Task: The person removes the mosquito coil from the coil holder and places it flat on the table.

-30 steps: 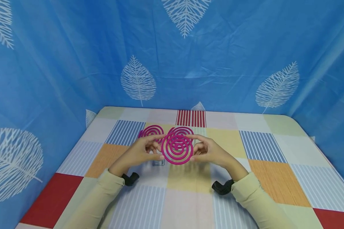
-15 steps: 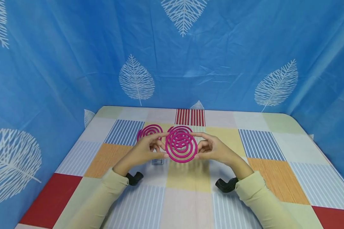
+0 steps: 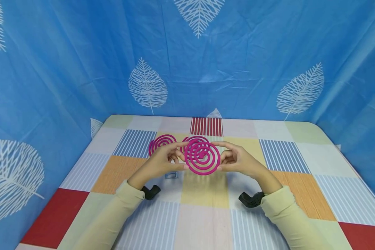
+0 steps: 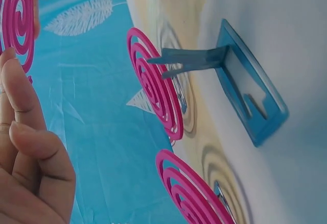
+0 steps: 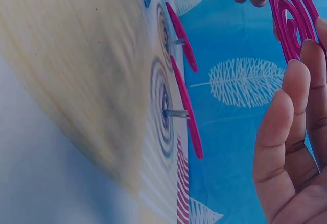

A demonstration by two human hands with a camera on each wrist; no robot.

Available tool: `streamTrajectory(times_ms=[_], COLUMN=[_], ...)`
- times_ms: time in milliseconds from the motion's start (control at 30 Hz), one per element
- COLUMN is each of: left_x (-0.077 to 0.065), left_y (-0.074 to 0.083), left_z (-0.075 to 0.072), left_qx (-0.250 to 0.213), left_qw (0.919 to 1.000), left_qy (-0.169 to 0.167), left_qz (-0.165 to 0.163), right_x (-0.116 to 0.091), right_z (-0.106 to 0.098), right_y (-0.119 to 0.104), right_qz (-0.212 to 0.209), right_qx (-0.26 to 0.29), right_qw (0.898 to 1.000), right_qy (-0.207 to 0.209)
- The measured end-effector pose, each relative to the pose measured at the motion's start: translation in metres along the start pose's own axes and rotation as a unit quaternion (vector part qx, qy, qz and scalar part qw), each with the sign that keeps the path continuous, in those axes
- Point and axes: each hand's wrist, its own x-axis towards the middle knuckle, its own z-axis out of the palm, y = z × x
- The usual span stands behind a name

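Note:
A magenta mosquito coil is held up over the table, its flat face toward the head camera. My left hand grips its left edge between thumb and fingers. On the opposite edge, my right hand holds it likewise. Behind them, two more mosquito coils sit raised on small metal stands: one at the left, the other partly hidden by the held one in the head view. A metal coil stand with an upright split prong and no coil on it lies nearer, below my left hand.
A patchwork-patterned cloth covers the table. Blue curtains with white leaf prints rise behind it and along both sides. Black wrist-worn pieces stick out beneath both sleeves.
Both hands have shifted slightly to the right and upward in the head view, carrying the held mosquito coil along. The coils on the stands stay put.

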Motion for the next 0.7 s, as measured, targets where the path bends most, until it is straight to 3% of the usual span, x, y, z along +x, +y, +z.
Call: streamTrajectory(times_ms=[700], left_x=[0.015], left_y=[0.012], left_z=[0.014], left_qx=[0.019], left_qw=[0.9989], left_qy=[0.007], left_qz=[0.042], right_x=[-0.013], right_z=[-0.018], right_y=[-0.007], right_qz=[-0.016], right_qx=[0.007], right_qw=[1.000], right_qy=[0.011])
